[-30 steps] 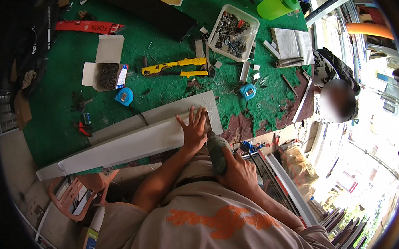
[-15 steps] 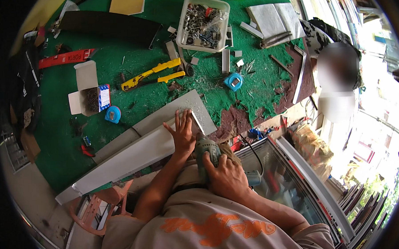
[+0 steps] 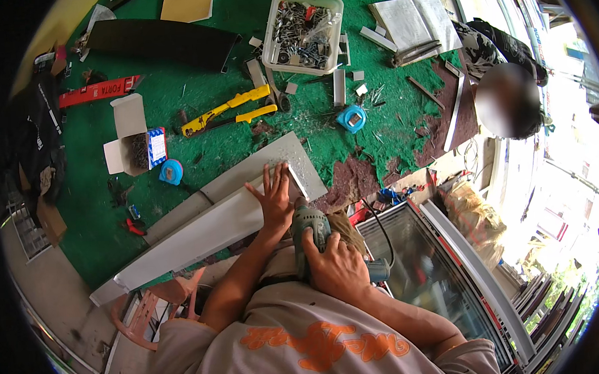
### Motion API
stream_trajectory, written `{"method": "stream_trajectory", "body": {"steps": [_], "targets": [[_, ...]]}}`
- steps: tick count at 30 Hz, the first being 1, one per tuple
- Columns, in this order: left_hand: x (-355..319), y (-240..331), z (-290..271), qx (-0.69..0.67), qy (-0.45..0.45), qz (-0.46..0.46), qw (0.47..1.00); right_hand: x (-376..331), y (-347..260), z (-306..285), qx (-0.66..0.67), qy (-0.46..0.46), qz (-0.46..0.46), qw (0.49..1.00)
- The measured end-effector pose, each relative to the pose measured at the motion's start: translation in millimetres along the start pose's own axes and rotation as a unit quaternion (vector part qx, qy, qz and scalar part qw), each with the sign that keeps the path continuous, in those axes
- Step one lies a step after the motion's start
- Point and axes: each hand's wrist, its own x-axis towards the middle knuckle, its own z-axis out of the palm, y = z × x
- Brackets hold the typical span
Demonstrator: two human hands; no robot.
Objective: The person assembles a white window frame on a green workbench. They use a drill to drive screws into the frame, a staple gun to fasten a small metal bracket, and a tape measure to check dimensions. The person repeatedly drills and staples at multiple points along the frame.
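Resting with fingers spread, the left hand [image 3: 275, 205] lies on a long white panel [image 3: 188, 242] near its right end, at the table's near edge. The right hand [image 3: 341, 265] wraps around a green drill [image 3: 310, 228], its nose close to that end; contact is hard to tell. Along the panel's far side shows a flat grey sheet [image 3: 281, 150]. Beyond, on the green-covered table [image 3: 224, 147], are a yellow-handled tool [image 3: 249, 95], two blue tape measures [image 3: 352, 119], an open box [image 3: 129, 114] and a white tray [image 3: 301, 69] of small hardware [image 3: 303, 36].

Greyish-brown short-sleeved shirt [image 3: 272, 315] with curly orange lettering [image 3: 326, 334], dark belt [image 3: 273, 280].
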Motion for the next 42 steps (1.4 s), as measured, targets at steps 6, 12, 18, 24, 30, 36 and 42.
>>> {"method": "stream_trajectory", "body": {"steps": [6, 12, 18, 24, 30, 36, 42], "targets": [[0, 3, -4, -0.009, 0.016, 0.021, 1.000, 0, -5, -3, -0.001, -0.005, 0.016, 1.000], [-1, 11, -12, 0.015, 0.038, 0.025, 0.999, 3, -9, -4, -0.017, -0.003, 0.000, 1.000], [-2, 8, -11, 0.003, 0.027, 0.023, 0.999, 4, -13, -11, -0.034, -0.011, 0.003, 0.999], [-2, 4, -5, 0.025, 0.044, 0.035, 0.998, 7, -14, -13, -0.033, -0.058, 0.022, 0.997], [-2, 1, -1, 0.049, 0.033, 0.039, 0.998, 7, -14, -15, -0.037, -0.064, 0.026, 0.997], [-3, -2, 3, 0.020, 0.066, 0.052, 0.996, 6, -7, -5, -0.057, -0.053, 0.002, 0.997], [-4, -1, 3, 0.007, 0.053, 0.031, 0.998, 16, -11, -9, -0.075, -0.021, -0.011, 0.997]]}}
